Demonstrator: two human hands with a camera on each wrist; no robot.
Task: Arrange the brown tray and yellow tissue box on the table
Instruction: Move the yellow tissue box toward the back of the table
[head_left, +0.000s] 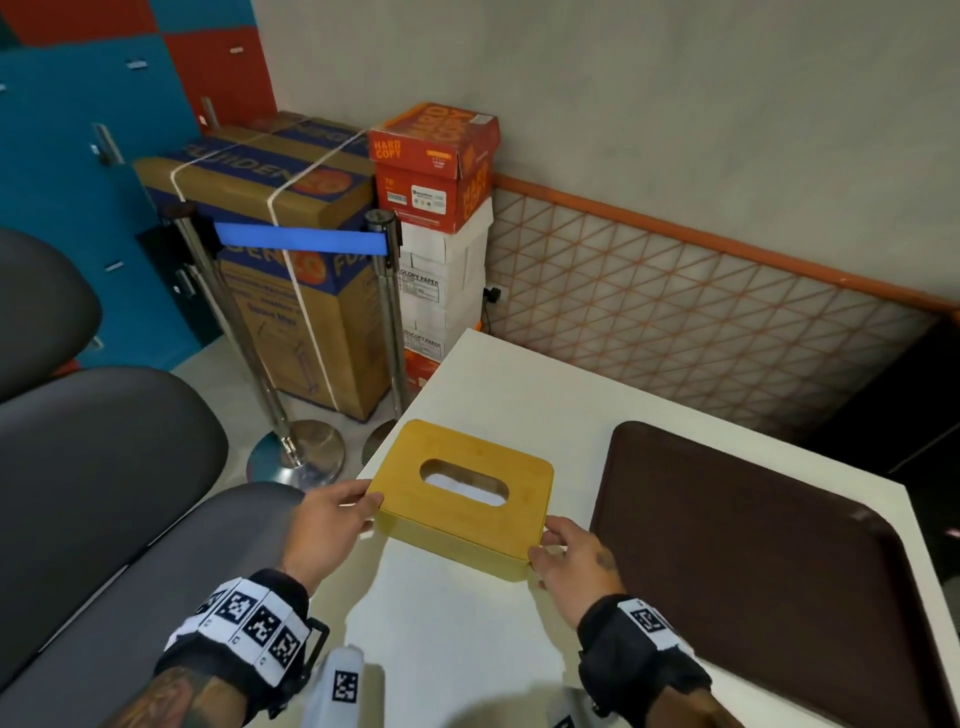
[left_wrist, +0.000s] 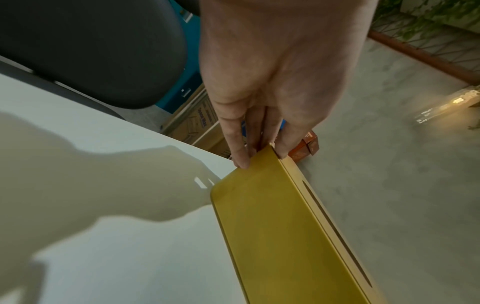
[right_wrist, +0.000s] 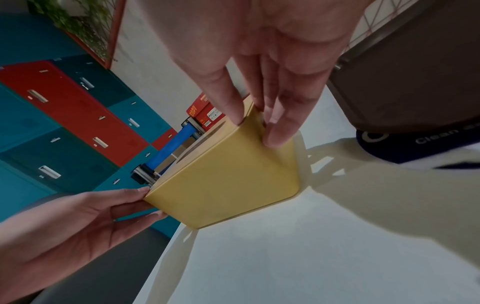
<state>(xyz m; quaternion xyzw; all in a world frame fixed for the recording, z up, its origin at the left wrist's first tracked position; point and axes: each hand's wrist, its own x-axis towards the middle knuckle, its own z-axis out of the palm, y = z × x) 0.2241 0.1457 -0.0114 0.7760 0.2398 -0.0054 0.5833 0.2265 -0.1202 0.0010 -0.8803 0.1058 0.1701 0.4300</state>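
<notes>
Two hands hold the yellow tissue box (head_left: 464, 498) at opposite ends. The left hand (head_left: 329, 525) pinches the near-left corner, thumb on the lid and fingers (left_wrist: 240, 142) against the side wall. The right hand (head_left: 570, 556) pinches the near-right corner the same way, thumb on the top edge and fingers (right_wrist: 279, 121) down the end wall. Both grips are narrow and closed on the box walls.

Step in hand, as judged: positioning the tissue box. The box sits between the two sets of fingertips, at the left edge of the white table (head_left: 467, 639); its left corner, under the left fingers, reaches that edge. Whether the base is fully seated or slightly lifted cannot be told.

Orientation: the lid faces up, with the oval slot (head_left: 464, 481) uppermost. The long axis runs from the left fingertips toward the right fingertips, skewed to the table edge, so the box is not square with it.

The brown tray (head_left: 769, 566) lies flat just beyond the right hand's knuckles, apart from the box.

Next move, as judged: turn the box until its long axis lines up with the table or tray edge, and shift it inward, away from the left fingers' side. Equal pressure from both hands is required to prevent skewing.
</notes>
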